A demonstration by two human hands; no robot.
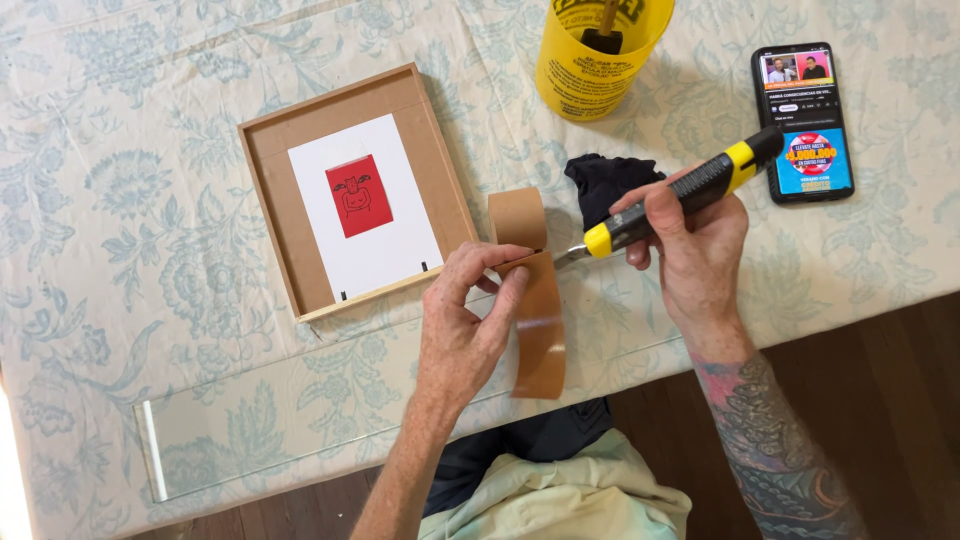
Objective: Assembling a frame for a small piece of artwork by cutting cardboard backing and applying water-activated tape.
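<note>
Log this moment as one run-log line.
left hand: pinches brown paper tape strip | right hand: grips yellow-black utility knife, blade at tape | nearby: wooden frame with red print

This looks like a home, with a dining table pressed into service as a craft worktop. A pale floral tablecloth [120, 200] covers the worktop, and dark wooden floorboards [880, 400] show past its edge. Hobby framing gear lies about: a wooden picture frame [355, 190] holding a small red print, a sheet of glass [260, 430], a yellow plastic cup [598, 55] with a brush, and a smartphone [803, 122] playing video.
</note>
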